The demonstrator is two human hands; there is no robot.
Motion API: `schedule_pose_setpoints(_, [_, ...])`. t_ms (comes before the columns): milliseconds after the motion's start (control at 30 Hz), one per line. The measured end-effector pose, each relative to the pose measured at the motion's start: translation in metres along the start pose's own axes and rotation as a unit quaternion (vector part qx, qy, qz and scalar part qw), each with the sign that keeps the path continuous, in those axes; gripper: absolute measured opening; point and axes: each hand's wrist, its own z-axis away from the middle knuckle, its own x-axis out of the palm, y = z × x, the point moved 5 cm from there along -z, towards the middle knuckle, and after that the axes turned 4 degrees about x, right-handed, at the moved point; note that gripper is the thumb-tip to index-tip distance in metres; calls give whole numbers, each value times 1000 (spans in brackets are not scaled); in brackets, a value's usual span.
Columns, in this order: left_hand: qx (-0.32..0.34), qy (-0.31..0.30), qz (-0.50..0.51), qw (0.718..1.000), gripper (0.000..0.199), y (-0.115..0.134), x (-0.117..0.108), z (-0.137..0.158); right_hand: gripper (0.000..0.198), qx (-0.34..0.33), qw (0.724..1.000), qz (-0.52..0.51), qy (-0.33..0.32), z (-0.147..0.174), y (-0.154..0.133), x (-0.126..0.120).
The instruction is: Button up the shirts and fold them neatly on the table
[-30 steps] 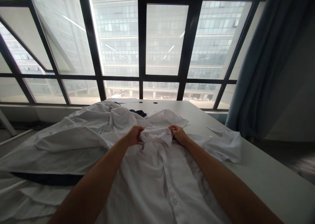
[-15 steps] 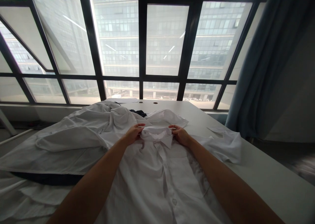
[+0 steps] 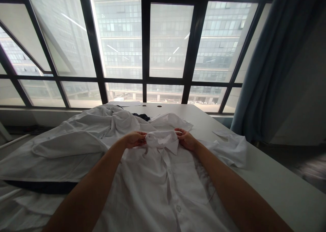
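A white button-front shirt (image 3: 147, 177) lies spread in front of me, its collar (image 3: 160, 137) at the far end and its button strip running toward me. My left hand (image 3: 134, 139) pinches the left side of the collar between thumb and fingers. On the collar's right side, my right hand (image 3: 185, 139) has its fingers closed on the cloth. The collar stands slightly raised between both hands, with one collar point folded down near the right hand. One sleeve (image 3: 226, 148) stretches out to the right across the table.
Rumpled white garments (image 3: 84, 133) are heaped on the left, with a dark cloth strip (image 3: 40, 186) beneath them. A small black bunched item (image 3: 141, 117) lies behind the collar. The white table (image 3: 265, 177) reaches toward the windows (image 3: 165, 41); a blue-grey curtain (image 3: 262, 72) hangs at the right.
My left hand has shifted slightly left and down along the collar, with its fingers now lower. My right hand stays at the collar's right side. The view has moved a little.
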Motion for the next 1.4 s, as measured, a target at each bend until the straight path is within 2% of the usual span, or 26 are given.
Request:
schedule_pose_setpoints(100, [10, 4, 36, 999, 37, -1, -7, -3, 53, -4, 1000, -12, -22, 1, -2, 0])
schedule_pose_setpoints(267, [43, 4, 82, 996, 48, 3, -5, -2, 59, 7, 1000, 4, -12, 0, 1, 2])
schedule_pose_setpoints(467, [153, 30, 148, 977, 53, 15, 5, 0, 52, 32, 994, 108, 6, 1, 3, 8])
schedule_pose_setpoints(533, [172, 42, 147, 973, 51, 16, 6, 0, 47, 46, 990, 134, 12, 3, 3, 8])
schedule_pose_setpoints(667, [162, 57, 85, 982, 48, 14, 8, 1, 44, 53, 988, 148, -6, 6, 1, 9])
schedule_pose_setpoints(833, [159, 23, 3, 987, 59, 13, 12, 3, 45, 20, 987, 161, -4, 1, 2, 6])
schedule_pose_setpoints(967, [89, 75, -84, 990, 42, 5, 9, 1, 36, -13, 979, 200, 40, -7, 6, -1])
schedule_pose_setpoints(1033, [34, 71, -117, 990, 33, -1, 10, 1, 31, -25, 971, 230, 61, -10, 8, -3])
schedule_pose_setpoints(1100, [-6, 31, -113, 993, 30, -4, 15, 2, 27, -35, 963, 257, 79, -12, 9, -4])
schedule_pose_setpoints(1200, [1, -21, -64, 998, 26, -1, 21, 5, 23, -44, 955, 278, 89, -12, 9, -4])
schedule_pose_setpoints(1300, [35, -33, -9, 999, 43, 4, 22, 7, 23, -45, 955, 280, 89, -12, 10, -4])
schedule_pose_setpoints(1400, [78, -3, 11, 997, 64, 7, 17, 6, 21, -42, 956, 277, 87, -11, 10, -3])
